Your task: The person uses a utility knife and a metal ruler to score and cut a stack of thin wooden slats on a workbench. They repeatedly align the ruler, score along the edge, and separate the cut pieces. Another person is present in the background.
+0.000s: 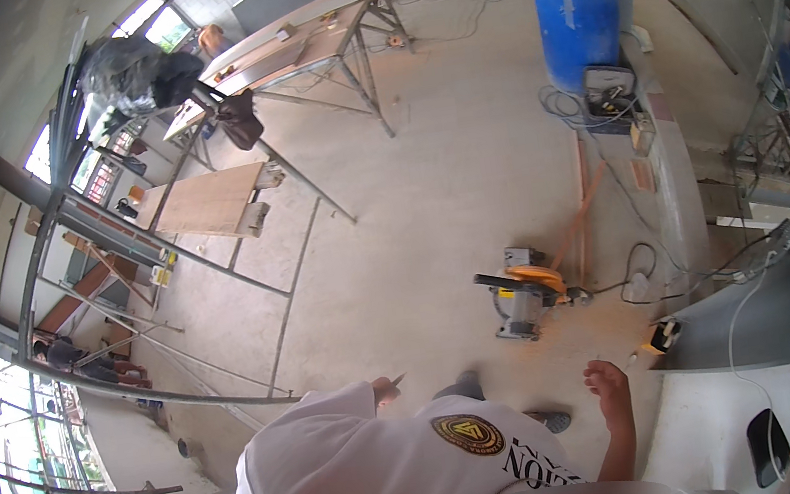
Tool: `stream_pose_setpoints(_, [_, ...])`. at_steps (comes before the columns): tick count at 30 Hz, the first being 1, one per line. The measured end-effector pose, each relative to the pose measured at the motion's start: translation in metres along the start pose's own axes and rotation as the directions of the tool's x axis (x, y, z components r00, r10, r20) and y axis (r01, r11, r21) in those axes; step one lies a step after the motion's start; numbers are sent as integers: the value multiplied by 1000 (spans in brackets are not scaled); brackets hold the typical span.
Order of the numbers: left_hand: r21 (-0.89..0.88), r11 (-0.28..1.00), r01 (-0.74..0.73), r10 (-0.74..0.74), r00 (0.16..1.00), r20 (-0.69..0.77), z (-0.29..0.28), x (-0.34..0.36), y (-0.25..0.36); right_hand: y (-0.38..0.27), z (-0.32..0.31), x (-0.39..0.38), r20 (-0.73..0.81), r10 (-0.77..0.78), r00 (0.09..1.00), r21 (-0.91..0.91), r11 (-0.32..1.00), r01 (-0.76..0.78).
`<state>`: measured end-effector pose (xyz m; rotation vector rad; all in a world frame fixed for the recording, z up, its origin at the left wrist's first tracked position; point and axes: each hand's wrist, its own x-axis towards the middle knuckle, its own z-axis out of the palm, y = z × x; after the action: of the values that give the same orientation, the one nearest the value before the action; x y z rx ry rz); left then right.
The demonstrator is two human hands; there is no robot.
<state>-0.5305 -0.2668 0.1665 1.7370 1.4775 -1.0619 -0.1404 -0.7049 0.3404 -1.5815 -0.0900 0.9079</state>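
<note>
In front of my white shirt [365, 463], my left hand [384, 390] is closed, with a small dark pointed piece sticking out of it, too small to name. To the right, my right hand [609, 381] is raised with its fingers loosely curled and a little apart; I see nothing held in it. Both hands are clear of any surface. Ahead on the floor, beyond my shoes [551, 420], stands a miter saw [521, 305] with an orange guard and black handle. Reddish sawdust lies around it. Neither hand touches the saw.
Metal scaffold pipes [292, 271] stand at the left, near a plywood board [207, 203]. A long work table [316, 41] and blue drum [578, 24] are farther back. Cables [626, 204] and wood strips [585, 215] lie right of the saw. Another person [94, 365] is low at the left.
</note>
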Motion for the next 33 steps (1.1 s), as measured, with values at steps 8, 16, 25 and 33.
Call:
stream_pose_setpoints(8, [276,840,-468,522,836,-168,-129,43,-35,315,36,55,-438,720,538,486,693,-533])
stream_pose_setpoints(16, [60,804,-592,557,714,-424,-301,78,-195,397,204,60,-268,652,710,286,757,-587])
stream_pose_setpoints(25, [-426,841,335,-241,935,259,-327,77,-199,312,302,217,-82,394,915,-306,864,-400])
stream_pose_setpoints(33, [-359,933,-30,64,995,83,-460,118,-29,81,281,535,-1,353,936,-726,643,-243])
